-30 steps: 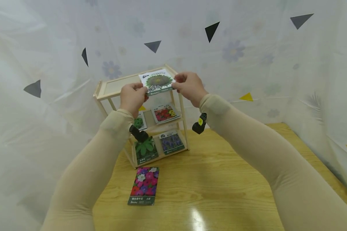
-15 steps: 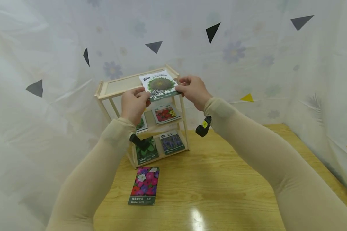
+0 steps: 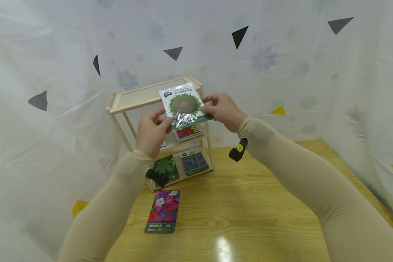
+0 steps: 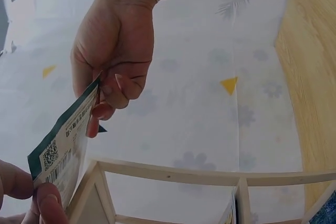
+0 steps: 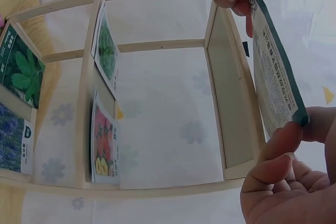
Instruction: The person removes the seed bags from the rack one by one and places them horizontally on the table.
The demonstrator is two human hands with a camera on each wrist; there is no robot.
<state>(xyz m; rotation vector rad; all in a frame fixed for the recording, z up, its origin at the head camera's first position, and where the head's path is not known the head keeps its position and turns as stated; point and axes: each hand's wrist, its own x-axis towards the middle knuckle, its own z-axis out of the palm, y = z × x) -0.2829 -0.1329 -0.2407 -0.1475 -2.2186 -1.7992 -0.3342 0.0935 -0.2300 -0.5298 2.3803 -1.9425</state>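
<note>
A white seed packet point(image 3: 184, 105) with a spiky green flower head and a green bottom band is held up between my two hands, tilted toward me. My left hand point(image 3: 151, 133) pinches its lower left edge, and my right hand point(image 3: 225, 110) pinches the lower right edge. From the left wrist view, the packet's back point(image 4: 62, 153) shows a QR code and barcode. In front of the wooden shelf rack point(image 3: 150, 89), the packet overlaps the top board's front edge and the middle tier. On the table lies a packet with pink and purple flowers point(image 3: 163, 209).
Red-flower point(image 5: 104, 142) and green-leaf point(image 5: 106, 51) packets rest on the middle tier. The bottom tier bears a large-leaf packet point(image 3: 166, 168) and a lavender-coloured flower packet point(image 3: 194, 162). Under the rack is a wooden table point(image 3: 249, 203), with a white patterned curtain point(image 3: 281, 72) behind.
Both hands have come down and slightly right with the seed packet, which has dropped from over the top board to in front of the rack and tilted more upright.
</note>
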